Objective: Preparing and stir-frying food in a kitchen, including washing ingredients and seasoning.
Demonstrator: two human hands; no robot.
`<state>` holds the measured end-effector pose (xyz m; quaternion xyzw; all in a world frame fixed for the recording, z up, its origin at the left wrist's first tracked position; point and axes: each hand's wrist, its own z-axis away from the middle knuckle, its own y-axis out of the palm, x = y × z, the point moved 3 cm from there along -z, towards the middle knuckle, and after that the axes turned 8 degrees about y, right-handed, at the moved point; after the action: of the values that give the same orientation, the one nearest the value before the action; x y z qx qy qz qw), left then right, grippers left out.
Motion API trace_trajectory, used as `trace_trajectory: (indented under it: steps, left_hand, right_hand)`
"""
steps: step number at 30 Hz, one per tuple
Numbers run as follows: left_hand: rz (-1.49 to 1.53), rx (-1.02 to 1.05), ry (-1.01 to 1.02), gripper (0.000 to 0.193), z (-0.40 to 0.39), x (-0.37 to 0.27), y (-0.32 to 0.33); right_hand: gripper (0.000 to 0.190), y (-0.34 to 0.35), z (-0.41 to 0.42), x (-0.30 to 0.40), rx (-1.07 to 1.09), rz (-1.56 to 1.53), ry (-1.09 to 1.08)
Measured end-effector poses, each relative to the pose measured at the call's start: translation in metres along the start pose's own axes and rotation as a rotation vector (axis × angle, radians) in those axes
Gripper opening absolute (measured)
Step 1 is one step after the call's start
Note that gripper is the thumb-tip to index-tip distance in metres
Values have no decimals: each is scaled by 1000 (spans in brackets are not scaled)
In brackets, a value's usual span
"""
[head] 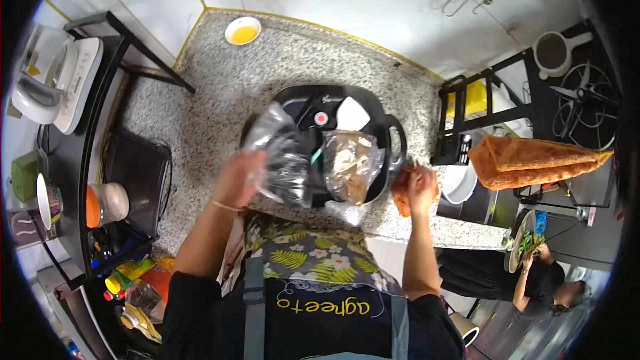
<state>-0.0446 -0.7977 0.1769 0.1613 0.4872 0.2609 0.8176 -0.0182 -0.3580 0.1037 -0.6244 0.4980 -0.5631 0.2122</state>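
In the head view, a black two-handled pan [397,145] stands on the speckled stone counter before me. Inside it lie a clear plastic bag [350,165] with brown contents, a white piece [353,114] and a small round item with a red centre [321,118]. My left hand [242,178], blurred, is at the edge of a crinkled clear plastic bag [280,160] over the pan's left side; its grip is unclear. My right hand [423,187] holds an orange cloth [401,194] on the counter, just right of the pan.
A white bowl of yellow liquid [243,31] stands at the back. Left, a black shelf [95,105] holds a white scale, with a lidded jar [107,205] below. Right are a black rack [490,117], a hanging brown towel [535,160] and a person [540,280] handling greens.
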Motion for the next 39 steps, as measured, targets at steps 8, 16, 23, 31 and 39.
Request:
trace_trajectory:
  steps: [8,16,23,31,39]
  left_hand:
    - [-882,128,95,33,-30,94,17]
    - [-1082,-606,789,42,-10,48,-75]
    - [-536,-489,312,45,-71,96,-92]
    - [-61,-176,314,41,-122,63,-32]
    - [-203,-372,401,27,-32,113,-101]
  right_hand:
    - [52,41,60,-35,241,307,153]
    - [43,28,-18,-13,275,-840,511]
    - [19,94,-73,14,493,-939,621]
    - [34,58,-94,-10,302,-934,591]
    - [55,73,119,-61,794,-1003,232]
